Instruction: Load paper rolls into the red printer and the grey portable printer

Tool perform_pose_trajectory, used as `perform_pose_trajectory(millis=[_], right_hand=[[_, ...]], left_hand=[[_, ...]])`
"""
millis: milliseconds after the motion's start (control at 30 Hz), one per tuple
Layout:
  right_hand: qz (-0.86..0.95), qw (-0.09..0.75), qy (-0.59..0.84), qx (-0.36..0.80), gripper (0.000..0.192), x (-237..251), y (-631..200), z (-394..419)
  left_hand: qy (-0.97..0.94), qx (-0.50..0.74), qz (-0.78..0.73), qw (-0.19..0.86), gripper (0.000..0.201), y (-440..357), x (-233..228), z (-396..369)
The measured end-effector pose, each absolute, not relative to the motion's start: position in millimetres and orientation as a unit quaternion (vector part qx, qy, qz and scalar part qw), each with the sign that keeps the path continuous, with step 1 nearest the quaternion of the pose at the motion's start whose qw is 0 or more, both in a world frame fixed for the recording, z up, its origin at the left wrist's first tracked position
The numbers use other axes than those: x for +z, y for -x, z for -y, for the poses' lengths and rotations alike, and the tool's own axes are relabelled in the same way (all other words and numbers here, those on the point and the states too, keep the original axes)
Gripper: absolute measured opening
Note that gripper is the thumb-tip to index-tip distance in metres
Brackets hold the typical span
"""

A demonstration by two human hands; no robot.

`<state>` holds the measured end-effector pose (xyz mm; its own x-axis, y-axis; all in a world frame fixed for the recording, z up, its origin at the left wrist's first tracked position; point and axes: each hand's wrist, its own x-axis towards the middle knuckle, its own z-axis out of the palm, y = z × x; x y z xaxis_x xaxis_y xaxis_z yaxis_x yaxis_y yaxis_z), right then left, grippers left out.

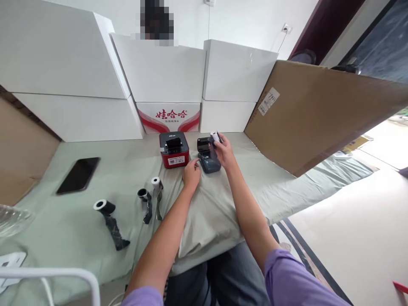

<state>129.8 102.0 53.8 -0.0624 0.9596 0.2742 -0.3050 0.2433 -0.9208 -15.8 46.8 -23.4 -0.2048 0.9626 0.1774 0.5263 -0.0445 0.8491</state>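
While both forearms in purple sleeves stretch forward over a lap in dark trousers, the left hand (191,173) rests on the pale green cloth-covered table (223,212), its fingers curled loosely downward and touching the near left corner of a small dark blue-grey label printer (208,158). The right hand (225,151) hovers over that printer's right side, fingertips pinching a small white paper roll (216,137) just above the printer's open black lid.

Nearest on the left, a white curved plastic rail (47,274) crosses the corner. Beyond it lie three small rolls with dark ribbon trailing from them: a black roll with a white core (103,206), a smaller black roll (143,194), and a white roll (156,182). None blocks the hands. A black smartphone (78,174) lies flat farther left, well apart.

Just left of the dark printer stands one red and black label printer (174,149), close beside the left hand but not touching it.

At the back, white cardboard boxes (165,74) are stacked against a white wall, one bearing red Chinese lettering (170,114). A large brown cardboard sheet (318,110) leans in from the right. Behind the boxes, part of another person shows, blurred.
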Motion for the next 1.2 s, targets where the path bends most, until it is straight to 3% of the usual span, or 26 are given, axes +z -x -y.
perform_pose_trajectory(millis=[100, 200, 433, 600, 967, 1100, 1200], right_hand=[[0.513, 0.618, 0.439, 0.401, 0.055, 19, -163, -127], [0.541, 0.615, 0.462, 0.340, 0.052, 5, -174, -132], [0.492, 0.615, 0.396, 0.473, 0.056, 7, -170, -133], [0.539, 0.586, 0.414, 0.441, 0.065, -10, -156, -142], [0.574, 0.583, 0.355, 0.453, 0.053, -28, -151, -144], [0.563, 0.595, 0.346, 0.457, 0.052, -29, -151, -144], [0.558, 0.604, 0.352, 0.447, 0.051, -28, -150, -144]], left_hand=[[-0.574, 0.447, -0.642, 0.240, 0.054, 18, -31, -47], [-0.577, 0.453, -0.639, 0.231, 0.053, 20, -39, -51], [-0.581, 0.460, -0.632, 0.227, 0.052, 20, -41, -54], [-0.596, 0.473, -0.603, 0.239, 0.052, 18, -41, -54], [-0.718, 0.424, -0.526, 0.166, 0.056, 5, -22, -29], [-0.686, 0.490, -0.521, 0.135, 0.020, 2, -29, -32], [-0.667, 0.527, -0.512, 0.125, 0.029, 1, -33, -35]])
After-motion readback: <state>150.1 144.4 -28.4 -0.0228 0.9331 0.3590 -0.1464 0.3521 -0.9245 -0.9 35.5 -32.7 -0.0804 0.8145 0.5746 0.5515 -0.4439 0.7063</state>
